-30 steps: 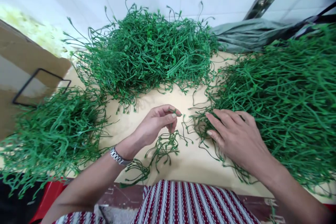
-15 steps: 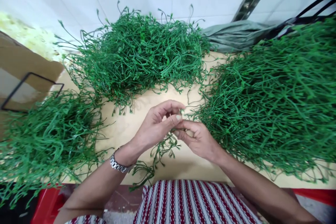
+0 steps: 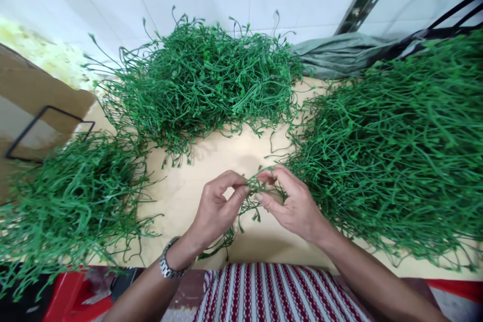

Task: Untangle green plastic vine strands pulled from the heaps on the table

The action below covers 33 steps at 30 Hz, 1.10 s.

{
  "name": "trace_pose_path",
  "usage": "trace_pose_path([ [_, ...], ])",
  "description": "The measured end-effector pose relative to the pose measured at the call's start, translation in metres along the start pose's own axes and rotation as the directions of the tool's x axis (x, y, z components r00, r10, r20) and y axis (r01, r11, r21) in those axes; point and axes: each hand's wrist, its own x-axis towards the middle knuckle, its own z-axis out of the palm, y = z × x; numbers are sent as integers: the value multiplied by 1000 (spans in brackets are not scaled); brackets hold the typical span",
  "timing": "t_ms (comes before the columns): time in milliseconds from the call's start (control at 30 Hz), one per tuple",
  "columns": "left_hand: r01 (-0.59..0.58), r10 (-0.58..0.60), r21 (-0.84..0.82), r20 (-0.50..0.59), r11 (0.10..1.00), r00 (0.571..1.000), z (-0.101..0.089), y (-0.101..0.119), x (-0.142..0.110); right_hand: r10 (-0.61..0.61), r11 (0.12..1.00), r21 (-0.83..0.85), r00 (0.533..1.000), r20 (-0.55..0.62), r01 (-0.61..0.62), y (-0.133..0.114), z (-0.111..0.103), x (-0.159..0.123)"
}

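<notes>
Between my hands, just over the table's front half, is a small tangle of thin green plastic stems [image 3: 253, 186] with little budded tips. My left hand [image 3: 222, 201], wearing a metal watch [image 3: 168, 261], pinches its left end between thumb and forefinger. Thumb and fingers of my right hand [image 3: 292, 201] close on the right side of the same stems. A few more stems [image 3: 222, 244] lie on the tabletop beneath, partly hidden by my left wrist.
Piles of green stems surround my hands: a back pile [image 3: 211, 75], a large right pile [image 3: 396, 161] and a left pile [image 3: 83, 201]. A cardboard box [image 3: 37, 85] with a black wire frame [image 3: 26, 133] stands left. Grey-green cloth [image 3: 335, 53] lies by the wall. A red stool [image 3: 68, 297] is below.
My right hand has come from the right pile to meet my left hand. Both have since lowered slightly and drawn a little apart, with stems showing between them.
</notes>
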Motion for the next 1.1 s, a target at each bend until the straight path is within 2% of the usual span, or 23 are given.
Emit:
trace_pose_path([
  [100,75,-68,-116,65,990,996,2,1,1,-118,990,86,988,102,110,0,-3,4],
  [167,88,-76,-148,86,985,993,2,2,1,-133,981,154,986,100,117,2,-3,5],
  [300,23,-28,50,103,998,994,1,6,0,-59,989,139,997,48,52,4,-3,4],
  [400,-81,51,220,142,972,989,-2,10,2,-97,993,71,993,63,93,4,-8,3],
  [533,-180,129,305,180,935,975,-5,15,5,-150,989,26,980,133,147,4,-14,4],
  [600,-197,144,316,183,928,973,-6,16,6,-123,992,59,979,161,115,4,-15,3],
  [700,-166,109,306,194,937,975,-6,16,7,-27,996,86,977,210,9,2,-15,3],
  [900,-109,47,269,228,957,973,-1,14,7,106,965,187,927,359,-182,6,-15,2],
  [1100,-132,54,248,297,960,953,-1,12,9,120,950,233,931,346,-210,9,-12,2],
])
